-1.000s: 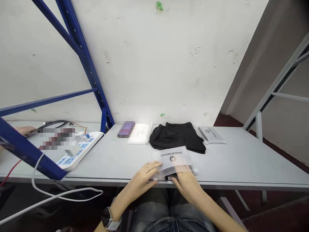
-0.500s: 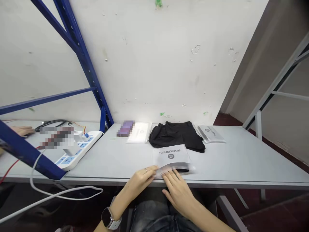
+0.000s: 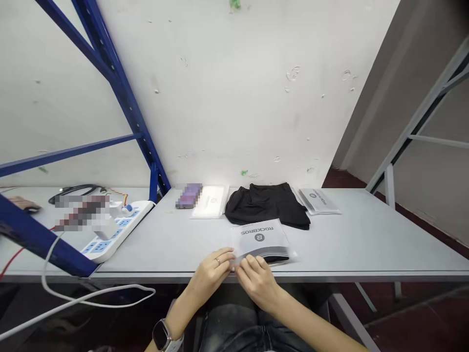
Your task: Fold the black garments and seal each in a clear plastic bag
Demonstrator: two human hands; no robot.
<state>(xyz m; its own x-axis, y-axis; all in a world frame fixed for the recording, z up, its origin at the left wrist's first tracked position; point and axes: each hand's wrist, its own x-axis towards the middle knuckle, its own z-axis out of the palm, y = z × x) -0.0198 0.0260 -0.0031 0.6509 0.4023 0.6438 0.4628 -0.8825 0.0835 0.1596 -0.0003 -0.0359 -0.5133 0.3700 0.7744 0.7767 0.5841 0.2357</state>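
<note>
A frosted ROCKBROS zip bag (image 3: 259, 238) lies on the grey table (image 3: 366, 234) near its front edge, with something black showing inside along its near end. My left hand (image 3: 211, 274), with a ring and a watch on its arm, pinches the bag's near left corner. Close beside it, my right hand (image 3: 257, 282) holds the near edge, which curls upward between the fingers. Behind the bag lies a crumpled black garment (image 3: 266, 207). Part of the bag's near end is hidden by my fingers.
Along the back of the table are a blurred purple object (image 3: 189, 195), a white packet (image 3: 210, 201) and a second ROCKBROS bag (image 3: 318, 201). At left stand a blue shelf upright (image 3: 124, 105) and a power strip (image 3: 117, 230) with cables. Another person's hand (image 3: 24, 204) is at far left.
My right hand has moved up and left from the bag's front and now pinches its near edge beside my left hand. The other person's hand has drawn back left.
</note>
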